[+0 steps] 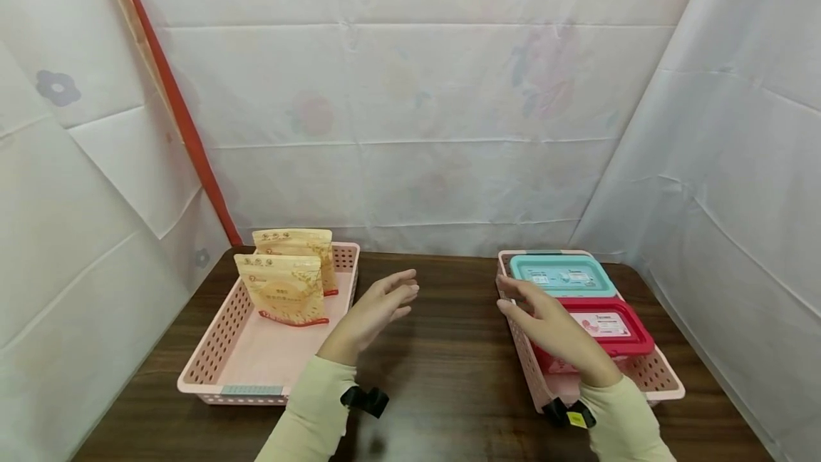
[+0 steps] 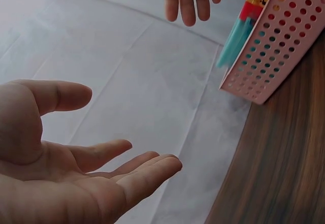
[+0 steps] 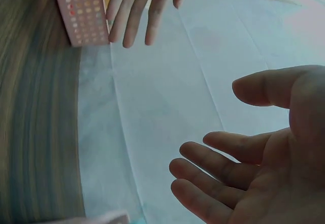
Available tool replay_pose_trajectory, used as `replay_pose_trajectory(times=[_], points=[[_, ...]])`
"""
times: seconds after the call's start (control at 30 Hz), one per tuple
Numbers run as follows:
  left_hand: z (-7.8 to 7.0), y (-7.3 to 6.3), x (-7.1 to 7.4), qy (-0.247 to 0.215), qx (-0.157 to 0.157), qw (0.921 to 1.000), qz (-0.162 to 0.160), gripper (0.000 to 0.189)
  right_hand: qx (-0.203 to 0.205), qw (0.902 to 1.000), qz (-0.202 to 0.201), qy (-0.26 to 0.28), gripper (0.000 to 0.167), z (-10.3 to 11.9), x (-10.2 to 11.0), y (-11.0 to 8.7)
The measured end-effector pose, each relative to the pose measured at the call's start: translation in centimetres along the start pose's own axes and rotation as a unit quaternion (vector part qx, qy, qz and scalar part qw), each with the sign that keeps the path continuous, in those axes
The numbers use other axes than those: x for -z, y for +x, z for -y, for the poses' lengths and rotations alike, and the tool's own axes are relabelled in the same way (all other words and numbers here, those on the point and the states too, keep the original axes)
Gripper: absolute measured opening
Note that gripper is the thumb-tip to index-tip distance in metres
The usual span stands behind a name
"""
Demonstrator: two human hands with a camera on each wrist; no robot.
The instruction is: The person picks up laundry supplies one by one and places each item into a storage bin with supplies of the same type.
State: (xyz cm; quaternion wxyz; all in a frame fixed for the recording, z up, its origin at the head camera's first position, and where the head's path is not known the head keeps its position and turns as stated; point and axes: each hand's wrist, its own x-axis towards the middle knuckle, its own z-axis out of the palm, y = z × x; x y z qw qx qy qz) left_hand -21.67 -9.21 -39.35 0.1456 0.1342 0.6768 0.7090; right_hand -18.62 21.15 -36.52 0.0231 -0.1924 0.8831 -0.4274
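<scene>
In the head view my left hand (image 1: 377,311) hangs over the table beside the left pink basket (image 1: 218,355), its fingers loosely extended and holding nothing. That basket bears two yellow pouches, a front one (image 1: 285,291) and a rear one (image 1: 323,262), both standing upright toward the back. My right hand (image 1: 553,323) is above the near-left side of the right pink basket (image 1: 663,373), fingers relaxed, nothing in them. Inside that basket lie a pack with a turquoise lid (image 1: 564,275) and a pack with a red lid (image 1: 618,326). Both wrist views show the palms bare.
A dark wooden table (image 1: 442,376) lies between the two baskets. White patterned sheets (image 1: 410,127) hang behind and on both sides. An orange-red strip (image 1: 186,120) runs down the back left corner.
</scene>
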Motion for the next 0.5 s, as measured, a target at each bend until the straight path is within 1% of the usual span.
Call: replay_pose_trajectory(times=[0.13, 0.23, 0.37, 0.5], points=[[-0.1, -0.3, 0.7, 0.005, -0.002, 1.0, -0.003, 0.056, 0.007, 0.9999, 0.0, 0.012, 0.057, 0.4, -0.9, 0.5], [-0.2, -0.6, 1.1, 0.018, 0.001, 0.9997, -0.016, 0.055, 0.01, 0.9998, 0.002, 0.014, 0.055, 0.8, -1.6, 0.9], [-0.4, -1.1, 1.6, 0.04, 0.004, 0.9986, -0.033, 0.055, 0.014, 0.9998, 0.005, 0.01, 0.055, 1.0, -2.6, 1.6], [-0.4, -1.3, 1.9, 0.047, 0.005, 0.9983, -0.034, 0.056, 0.019, 0.9998, 0.001, 0.0, 0.055, 1.1, -3.4, 2.3]])
